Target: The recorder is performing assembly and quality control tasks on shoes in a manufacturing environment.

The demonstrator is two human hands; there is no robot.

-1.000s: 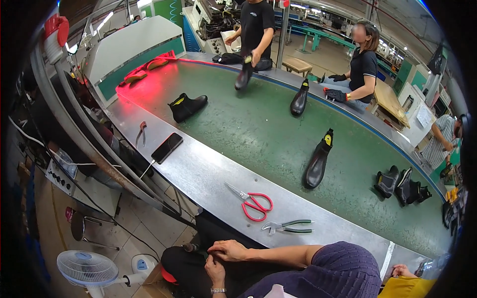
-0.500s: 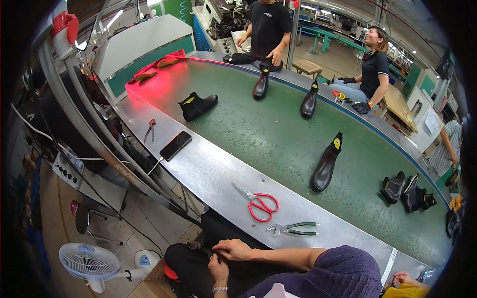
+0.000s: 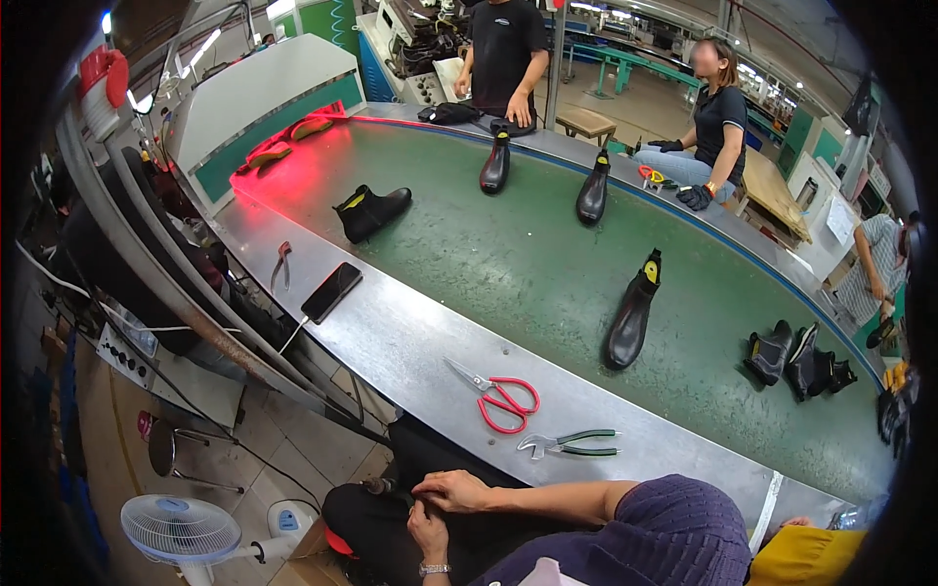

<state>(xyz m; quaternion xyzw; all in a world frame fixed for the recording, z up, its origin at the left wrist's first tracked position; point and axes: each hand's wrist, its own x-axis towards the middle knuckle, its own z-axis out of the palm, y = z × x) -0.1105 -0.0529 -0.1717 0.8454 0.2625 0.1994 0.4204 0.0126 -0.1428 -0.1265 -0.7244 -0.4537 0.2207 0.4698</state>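
Down by my lap, my left hand (image 3: 428, 534), with a metal-banded watch on its wrist, is closed against my right hand (image 3: 456, 490). The right hand's fingers are curled in too. Something small and dark seems to lie between the fingers, but I cannot make it out. My dark-trousered knee (image 3: 350, 513) is just left of the hands. Beside it, a dark, rounded object (image 3: 377, 485) is partly hidden. On the metal edge above my arm lie red-handled scissors (image 3: 506, 402) and green-handled pincers (image 3: 572, 444).
Black ankle boots (image 3: 630, 317) stand spaced out on the green belt (image 3: 489, 264), several grouped (image 3: 772, 354) at right. A phone (image 3: 332, 292) and pliers (image 3: 281, 266) lie on the metal edge. A fan (image 3: 181, 527) stands lower left. People (image 3: 718, 132) are at the far side.
The whole view has shifted slightly, so things sit a little further left. My hands stay together in my lap. The yellow-sleeved person's hand at lower right is now mostly hidden.
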